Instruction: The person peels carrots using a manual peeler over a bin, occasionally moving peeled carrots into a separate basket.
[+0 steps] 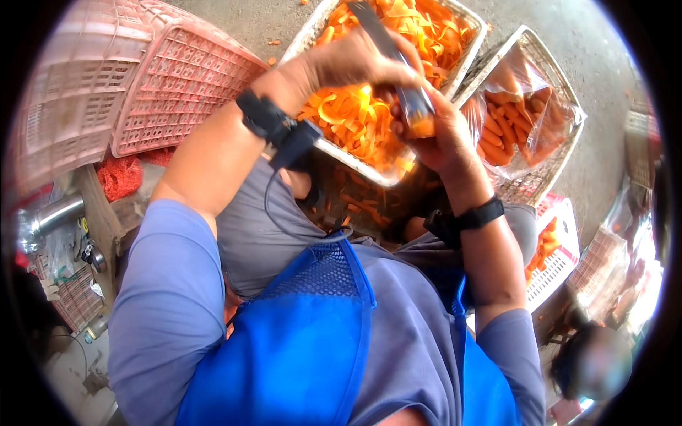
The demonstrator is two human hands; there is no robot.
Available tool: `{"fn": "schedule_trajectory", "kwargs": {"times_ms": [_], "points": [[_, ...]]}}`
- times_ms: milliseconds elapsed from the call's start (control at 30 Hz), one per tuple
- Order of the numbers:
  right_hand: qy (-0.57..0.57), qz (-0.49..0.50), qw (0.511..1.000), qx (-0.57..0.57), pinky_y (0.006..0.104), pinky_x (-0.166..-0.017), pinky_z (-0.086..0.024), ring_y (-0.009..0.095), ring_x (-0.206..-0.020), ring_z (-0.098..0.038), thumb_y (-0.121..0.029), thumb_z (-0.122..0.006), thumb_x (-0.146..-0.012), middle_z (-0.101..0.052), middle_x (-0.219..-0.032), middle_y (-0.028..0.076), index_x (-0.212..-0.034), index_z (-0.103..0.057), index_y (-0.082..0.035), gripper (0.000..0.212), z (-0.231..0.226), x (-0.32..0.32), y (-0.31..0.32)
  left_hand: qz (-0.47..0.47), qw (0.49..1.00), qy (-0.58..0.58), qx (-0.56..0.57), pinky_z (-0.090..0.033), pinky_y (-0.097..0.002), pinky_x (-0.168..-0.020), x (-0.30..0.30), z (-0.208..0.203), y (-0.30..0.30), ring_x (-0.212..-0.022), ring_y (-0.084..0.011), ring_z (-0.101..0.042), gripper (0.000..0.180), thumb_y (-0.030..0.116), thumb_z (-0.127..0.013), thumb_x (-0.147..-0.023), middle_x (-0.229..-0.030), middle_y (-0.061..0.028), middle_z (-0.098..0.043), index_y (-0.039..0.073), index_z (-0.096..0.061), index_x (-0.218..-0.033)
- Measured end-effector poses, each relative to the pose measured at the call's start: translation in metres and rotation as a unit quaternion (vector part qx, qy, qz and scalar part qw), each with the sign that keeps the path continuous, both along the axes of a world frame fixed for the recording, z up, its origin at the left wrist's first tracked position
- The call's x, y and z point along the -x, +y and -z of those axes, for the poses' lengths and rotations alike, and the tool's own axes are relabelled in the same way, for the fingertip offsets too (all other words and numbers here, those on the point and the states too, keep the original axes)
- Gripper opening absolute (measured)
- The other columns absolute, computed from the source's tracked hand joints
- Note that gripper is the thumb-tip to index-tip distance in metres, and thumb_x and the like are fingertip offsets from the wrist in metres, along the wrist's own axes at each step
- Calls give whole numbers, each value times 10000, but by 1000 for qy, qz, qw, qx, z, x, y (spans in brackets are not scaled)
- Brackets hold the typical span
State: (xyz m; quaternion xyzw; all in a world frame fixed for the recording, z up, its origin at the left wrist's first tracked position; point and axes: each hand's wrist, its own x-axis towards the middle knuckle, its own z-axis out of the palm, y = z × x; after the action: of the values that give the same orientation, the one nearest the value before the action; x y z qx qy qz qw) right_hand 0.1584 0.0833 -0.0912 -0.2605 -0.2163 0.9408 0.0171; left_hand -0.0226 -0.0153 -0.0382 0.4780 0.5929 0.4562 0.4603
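My left hand (359, 60) is closed around a long, dark, flat-bladed tool (383, 35), which looks like a peeler. Its shiny lower end slants down to my right hand (447, 131). There my fingers are closed around a carrot (422, 126), of which only a short orange end shows; the rest is hidden by the tool and fingers. Both hands are over a white crate (362, 170) heaped with long orange carrot peelings (341, 117). My hands nearly meet, and the left one is slightly blurred.
To the right, a dirty white crate (561, 153) holds carrots (508, 124) in a clear plastic bag. Beside my right knee stands another white crate (554, 273) with orange pieces. Pink crates (188, 82) stand on the left, near red netting (119, 177). Scraps lie on the floor.
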Motion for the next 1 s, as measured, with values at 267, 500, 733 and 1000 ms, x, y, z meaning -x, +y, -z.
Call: {"fn": "schedule_trajectory", "kwargs": {"times_ms": [267,500,733,1000], "points": [[-16,-13,999,-24,354,-667,-545,268,-771,-664,-393,-425,-1055,-639,-970,150,-1269,-498,3,456,2,-1,2,-152,988,23,-19,-517,-215,-516,73,21,-2,-624,-116,-676,194,194,-670,-935,-834,-84,-726,19,-694,-1015],[-2,-2,999,-41,320,-646,-558,219,-767,-658,-326,-432,-1054,-659,-1032,121,-1300,-532,-70,369,-5,5,-3,44,998,23,-31,-549,-211,-557,-19,1,-3,-631,-97,-675,233,239,-737,-905,-806,-76,-723,43,-733,-1031],[43,-78,994,69,355,-659,-555,261,-711,-640,-403,-378,-1063,-639,-901,164,-1280,-506,2,477,11,-6,0,-154,982,72,86,-494,-223,-491,73,20,2,-625,-124,-669,161,157,-647,-943,-839,-84,-728,5,-681,-983],[-50,45,998,18,349,-683,-583,244,-808,-661,-374,-440,-1058,-652,-1033,125,-1307,-506,-38,423,5,4,0,-31,999,3,5,-530,-215,-561,10,-5,-4,-633,-88,-638,179,217,-717,-911,-822,-68,-708,52,-735,-979]]}}
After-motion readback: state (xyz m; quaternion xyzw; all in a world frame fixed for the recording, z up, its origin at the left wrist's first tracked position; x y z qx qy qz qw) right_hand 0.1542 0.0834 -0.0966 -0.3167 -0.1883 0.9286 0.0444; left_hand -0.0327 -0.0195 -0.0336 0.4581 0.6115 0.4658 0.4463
